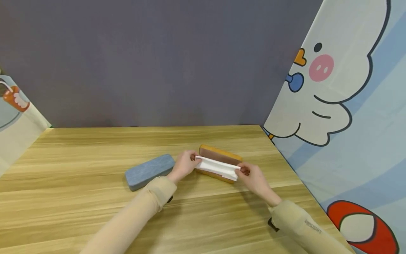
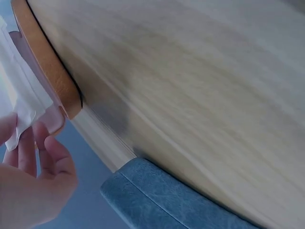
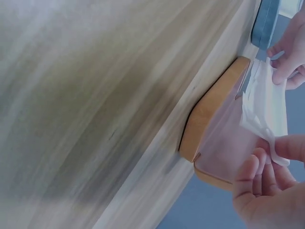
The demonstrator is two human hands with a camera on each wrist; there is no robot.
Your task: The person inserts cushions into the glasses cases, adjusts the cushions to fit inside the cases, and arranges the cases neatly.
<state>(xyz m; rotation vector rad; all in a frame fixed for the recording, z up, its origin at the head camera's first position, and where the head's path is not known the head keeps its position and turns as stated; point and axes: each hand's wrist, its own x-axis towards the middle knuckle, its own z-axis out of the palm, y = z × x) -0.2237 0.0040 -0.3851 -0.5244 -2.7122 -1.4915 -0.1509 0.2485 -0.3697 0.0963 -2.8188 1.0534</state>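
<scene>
An orange glasses case (image 1: 221, 153) lies on the table with its lid up, showing a brownish-pink lining. Over its opening a folded white cloth (image 1: 217, 166) is stretched between both hands. My left hand (image 1: 184, 164) pinches the left end between thumb and fingers. At the other end, my right hand (image 1: 252, 177) pinches the cloth the same way. The right wrist view shows the cloth (image 3: 267, 102) in several layers above the case's lined inside (image 3: 226, 140). A blue glasses case (image 1: 149, 171), closed, lies to the left, close to my left hand.
The wood-grain table (image 1: 79, 211) meets a dark grey panel (image 1: 158, 63) at its back edge. Along the right side hangs a sheet with cartoon figures (image 1: 349, 116), and another printed sheet (image 1: 19, 137) borders the left.
</scene>
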